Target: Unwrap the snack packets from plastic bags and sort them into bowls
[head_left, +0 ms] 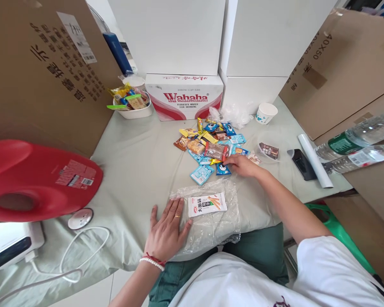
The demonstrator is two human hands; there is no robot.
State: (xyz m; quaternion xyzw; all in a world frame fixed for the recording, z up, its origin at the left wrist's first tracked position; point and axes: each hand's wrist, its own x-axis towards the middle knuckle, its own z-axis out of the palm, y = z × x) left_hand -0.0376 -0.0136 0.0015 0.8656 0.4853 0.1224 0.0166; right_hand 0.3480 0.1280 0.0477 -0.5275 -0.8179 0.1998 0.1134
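My left hand (167,226) lies flat with its fingers spread, over the left edge of a clear plastic bag (232,209). On that bag rests a white snack packet (207,204) with a picture of orange sticks. My right hand (243,165) reaches into the pile of small wrapped snacks. Its fingertips are closed on the right end of a brown snack packet with red ends (215,151); the thumb is partly hidden. Close below the fingers is a small blue packet (223,169), and a light blue packet (202,174) lies to its left.
Behind the pile stand a Wahaha water carton (185,98), a white tub of snacks (136,113) and a paper cup (266,113). A clear round dish (259,143) holds a dark packet. Bottles (355,136) lie at right; a red jug (45,170) and white cable (107,241) are left.
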